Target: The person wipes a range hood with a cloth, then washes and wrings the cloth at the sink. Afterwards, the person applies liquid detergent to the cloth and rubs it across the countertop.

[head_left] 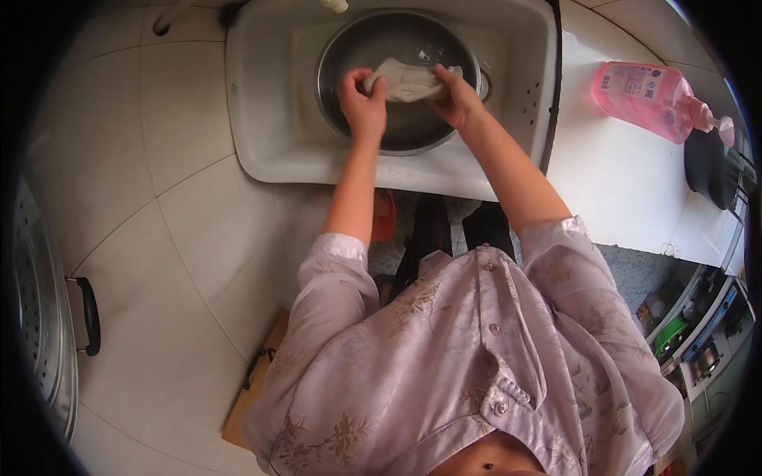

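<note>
A pale, crumpled cloth (409,82) is stretched between my two hands, above a round metal basin (333,49). My left hand (363,105) pinches its left end. On the other side, my right hand (460,97) grips the right end between thumb and fingers. The basin stands inside a white sink (274,103), and some shine at its back suggests water in it. Part of the basin's inside is hidden behind the cloth and hands.
A pink pump bottle (644,99) stands on the white counter (607,178) right of the sink, beside a black pan-like object (713,168). The tap's tip (335,5) shows above the basin. At far left is a metal pot with a black handle (89,316).
</note>
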{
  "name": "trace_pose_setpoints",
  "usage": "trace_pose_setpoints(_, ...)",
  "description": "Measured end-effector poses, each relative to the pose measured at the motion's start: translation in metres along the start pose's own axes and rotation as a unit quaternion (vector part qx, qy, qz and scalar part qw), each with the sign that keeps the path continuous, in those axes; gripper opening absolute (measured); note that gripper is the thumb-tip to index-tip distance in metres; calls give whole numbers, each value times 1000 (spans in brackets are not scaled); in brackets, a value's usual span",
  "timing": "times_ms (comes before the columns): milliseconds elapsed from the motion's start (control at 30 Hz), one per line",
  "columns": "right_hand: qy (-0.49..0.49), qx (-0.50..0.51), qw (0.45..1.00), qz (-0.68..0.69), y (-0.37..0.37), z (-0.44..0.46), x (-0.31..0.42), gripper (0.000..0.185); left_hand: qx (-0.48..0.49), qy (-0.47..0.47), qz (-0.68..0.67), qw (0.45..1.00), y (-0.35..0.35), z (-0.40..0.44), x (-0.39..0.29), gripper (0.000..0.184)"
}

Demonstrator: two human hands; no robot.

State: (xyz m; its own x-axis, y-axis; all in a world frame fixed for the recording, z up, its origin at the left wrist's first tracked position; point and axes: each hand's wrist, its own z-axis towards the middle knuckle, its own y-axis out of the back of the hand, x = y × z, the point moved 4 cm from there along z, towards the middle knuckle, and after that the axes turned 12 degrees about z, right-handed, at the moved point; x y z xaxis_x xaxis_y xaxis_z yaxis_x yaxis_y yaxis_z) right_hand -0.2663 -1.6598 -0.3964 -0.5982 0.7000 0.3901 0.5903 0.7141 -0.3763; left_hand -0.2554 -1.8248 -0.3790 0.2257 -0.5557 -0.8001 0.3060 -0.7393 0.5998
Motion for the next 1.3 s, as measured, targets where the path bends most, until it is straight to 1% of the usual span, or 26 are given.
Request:
trace_pose_setpoints(67, -113, -85, 989, 35, 15, 12, -5, 36, 31, 44, 53, 997, -7, 19, 30, 39)
trace_pose_setpoints(100, -164, 14, 985, 44, 24, 29, -14, 47, 14, -1, 158, 987, -12, 28, 47, 44)
trace_pose_setpoints(133, -163, 15, 985, 45, 21, 30, -15, 47, -5, -47, 260, 964, -18, 37, 56, 48)
trace_pose_setpoints(200, -121, -56, 989, -64, 14, 11, -11, 55, 47, -1, 246, 968, -47, 36, 63, 51)
trace_pose_setpoints(267, -54, -47, 996, -52, 5, -2, -4, 59, 201, -90, 225, 949, -86, 22, 64, 48)
trace_pose_setpoints(333, -75, -15, 997, -29, 10, 22, -11, 44, 244, 64, -42, 967, -98, 8, 52, 42)
trace_pose_setpoints(367, -73, -16, 997, -27, 16, 41, -19, 44, 210, 82, -86, 971, -88, -1, 27, 38)
trace_pose_setpoints(433, -94, 99, 977, 166, 22, 76, -38, 35, 143, 67, -115, 981, -61, -26, -51, 29)
trace_pose_setpoints(467, -39, 206, 966, 155, 19, 64, -41, 24, 127, 44, -102, 986, -60, -31, -67, 25)
trace_pose_setpoints(500, -114, 266, 900, 327, 2, 35, -40, 25, 124, 11, -32, 992, -58, -29, -77, 29)
trace_pose_setpoints(533, -32, 316, 926, 204, -4, 30, -32, 26, 120, -23, 38, 992, -57, -28, -84, 33)
trace_pose_setpoints(567, 67, 346, 933, 65, -11, 24, -24, 28, 28, -44, 109, 993, -76, -24, -62, 29)
trace_pose_setpoints(600, 165, 354, 919, -51, -16, 20, -16, 29, 31, -47, 108, 993, -76, -12, -65, 29)
trace_pose_setpoints(667, -52, 157, 985, 56, 0, 60, -39, 30, 118, 17, 135, 984, -73, 13, -56, 27)
trace_pose_setpoints(700, -162, 53, 980, 107, 5, 68, -50, 30, 119, 44, 154, 980, -74, 25, -49, 28)
trace_pose_setpoints(733, -39, 109, 993, -27, -26, -17, -16, 29, 121, -28, 207, 970, -101, 48, 2, 30)
trace_pose_setpoints(800, -99, 124, 987, -28, 1, 13, -21, 29, 124, -95, 261, 953, -111, 62, 75, 32)
trace_pose_setpoints(867, -142, 120, 982, -17, 21, 21, -11, 34, -60, -13, 321, 945, -84, 69, 93, 34)
trace_pose_setpoints(900, -165, 112, 980, -2, 19, 11, -5, 38, -62, -17, 320, 945, -83, 64, 79, 34)
trace_pose_setpoints(967, -163, 91, 982, -11, 18, 10, -6, 38, 32, 150, 4, 988, -78, 22, 65, 38)
trace_pose_setpoints(1033, -147, 42, 988, -30, 7, 3, -3, 30, 251, 87, -100, 959, -66, -3, 16, 38)
trace_pose_setpoints(1067, -144, 43, 988, -27, 7, 9, -2, 30, 272, 165, -61, 946, -70, -13, -9, 36)
trace_pose_setpoints(1167, -250, 142, 952, 110, 10, 46, -22, 23, 176, -134, 35, 975, -55, -33, -76, 41)
trace_pose_setpoints(1200, -270, 161, 939, 137, 13, 59, -31, 23, 133, -80, 70, 985, -58, -31, -84, 42)
trace_pose_setpoints(1267, -168, 204, 948, 177, 30, 98, -53, 25, 89, -28, 103, 990, -64, -19, -76, 44)
trace_pose_setpoints(1300, -115, 225, 947, 197, 32, 106, -53, 26, 135, 41, 156, 978, -77, 0, -50, 45)
